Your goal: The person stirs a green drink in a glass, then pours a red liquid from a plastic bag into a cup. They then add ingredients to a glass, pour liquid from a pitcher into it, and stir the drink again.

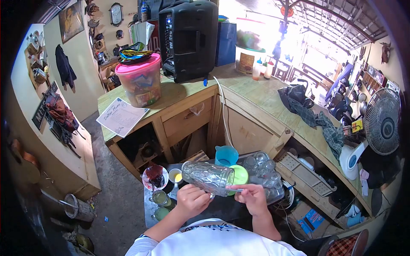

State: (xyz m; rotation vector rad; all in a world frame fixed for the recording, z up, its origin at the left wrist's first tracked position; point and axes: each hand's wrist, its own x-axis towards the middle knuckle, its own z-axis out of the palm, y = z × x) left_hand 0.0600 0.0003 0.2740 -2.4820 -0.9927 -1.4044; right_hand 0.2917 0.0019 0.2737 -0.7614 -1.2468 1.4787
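A large patterned glass jug lies tilted on its side in the air above the low dark table. My left hand is closed round its handle on the underside. At the jug's right end, my right hand pinches a thin metal utensil, perhaps a spoon handle, whose far end seems to lie inside the jug's mouth. Just behind the jug are a light green lid or bowl and a blue plastic pitcher.
Left on the low table are a plate with a dark red bag, a white cup and glass mugs. Several glasses fill a tray at right. Wooden counters surround the far side; a fan stands right.
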